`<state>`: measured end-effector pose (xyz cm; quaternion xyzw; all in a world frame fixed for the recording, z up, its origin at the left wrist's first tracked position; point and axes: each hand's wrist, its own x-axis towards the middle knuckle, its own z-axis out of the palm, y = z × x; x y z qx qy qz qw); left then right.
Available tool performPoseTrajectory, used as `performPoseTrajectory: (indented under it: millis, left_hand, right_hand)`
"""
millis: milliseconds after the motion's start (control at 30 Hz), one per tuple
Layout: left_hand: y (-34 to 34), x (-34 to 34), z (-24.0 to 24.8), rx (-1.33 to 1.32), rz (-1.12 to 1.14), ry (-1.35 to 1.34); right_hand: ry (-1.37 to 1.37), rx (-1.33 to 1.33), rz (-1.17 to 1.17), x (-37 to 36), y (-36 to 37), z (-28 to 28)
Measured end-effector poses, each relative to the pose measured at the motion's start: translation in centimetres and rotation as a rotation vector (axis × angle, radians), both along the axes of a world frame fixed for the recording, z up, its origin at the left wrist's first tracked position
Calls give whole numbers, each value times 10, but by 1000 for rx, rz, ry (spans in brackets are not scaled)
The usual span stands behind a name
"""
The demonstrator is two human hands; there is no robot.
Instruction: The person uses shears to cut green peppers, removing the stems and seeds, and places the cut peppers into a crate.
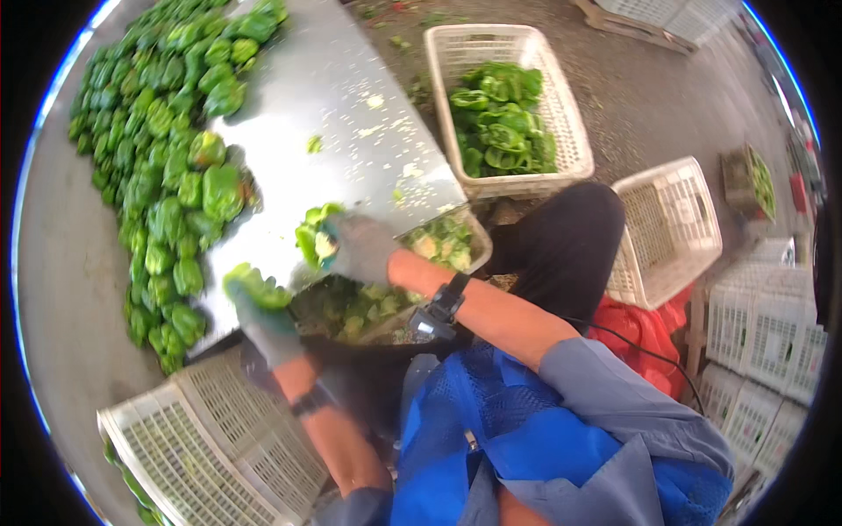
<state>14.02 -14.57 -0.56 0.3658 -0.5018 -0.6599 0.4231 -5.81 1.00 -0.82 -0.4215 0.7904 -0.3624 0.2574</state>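
My left hand [263,323], in a grey glove, grips a piece of green bell pepper [254,285] at the near edge of the metal table [351,105]. My right hand [361,247], also gloved, is closed on another green pepper half [309,237] just above a shallow bin of pepper cores and scraps [443,241]. Many whole green peppers [167,175] lie heaped along the left side of the table.
A white plastic crate [570,131] with cut green pepper pieces stands beyond the table. An empty crate [675,228] lies tilted to the right, another crate [210,438] sits at lower left. Stacked white crates [772,351] and a red bag [645,329] are at right.
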Motion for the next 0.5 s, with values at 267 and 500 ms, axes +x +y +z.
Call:
performPoseTrajectory:
  millis: [267, 500]
  left_hand:
    - [53, -66, 53, -10, -272, -133]
    - [109, -215, 90, -148, -613, -11]
  right_hand:
    - [-1006, -418, -443, -1, 87, 17]
    - [-1296, -551, -445, -38, 152, -15]
